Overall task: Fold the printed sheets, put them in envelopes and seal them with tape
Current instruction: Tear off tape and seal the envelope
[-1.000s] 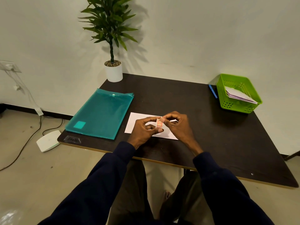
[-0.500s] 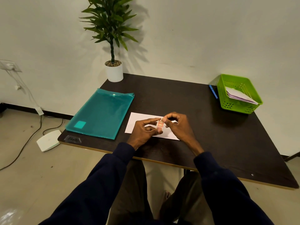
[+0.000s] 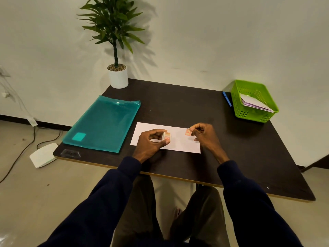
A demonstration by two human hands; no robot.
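A white envelope lies flat on the dark table in front of me. My left hand is shut on a small roll of tape above the envelope's middle. My right hand pinches the pulled-out tape end, with its orange printed tab, over the envelope's right part. A clear stretch of tape between roll and tab is too faint to make out.
A teal plastic folder lies at the left of the table. A green basket holding envelopes stands at the far right, with a blue pen beside it. A potted plant stands at the back corner.
My hands were together at the tape roll. Now my right hand has moved right, drawing the tape end away from the roll held in my left hand.
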